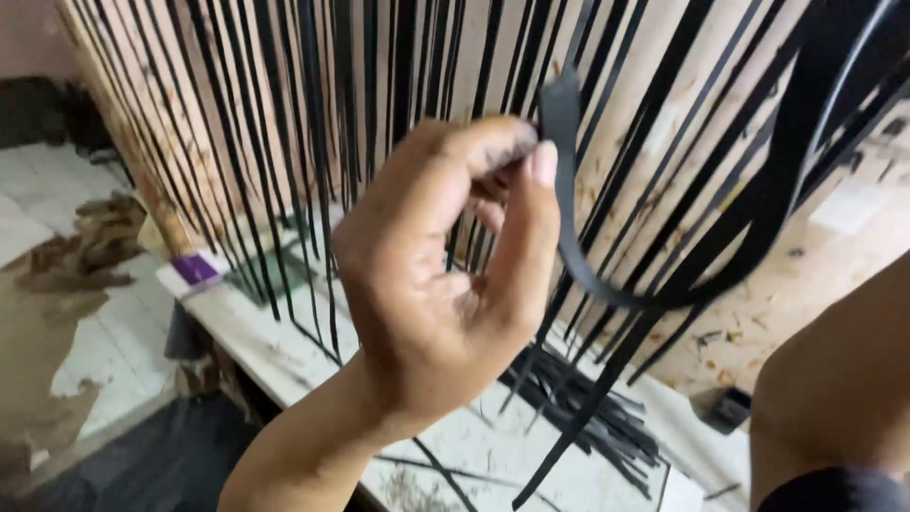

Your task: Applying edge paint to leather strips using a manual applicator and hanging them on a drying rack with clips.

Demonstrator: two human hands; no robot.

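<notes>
Left hand [445, 284]: fingertips pinching a flat, glossy black strip [569, 228] that curls rightward; more hanging strips [313, 142] close behind; white desk [284, 351] edge below.

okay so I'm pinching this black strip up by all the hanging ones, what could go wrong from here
1. The left hand pinches the black strip only at its end between fingertips, so it could slip free.
2. The strip curves down into the hanging black strips close behind, so it might tangle or cross with them.
3. Loose strips lie piled on the white table below; a dropped strip would likely be hard to tell apart there.
</notes>
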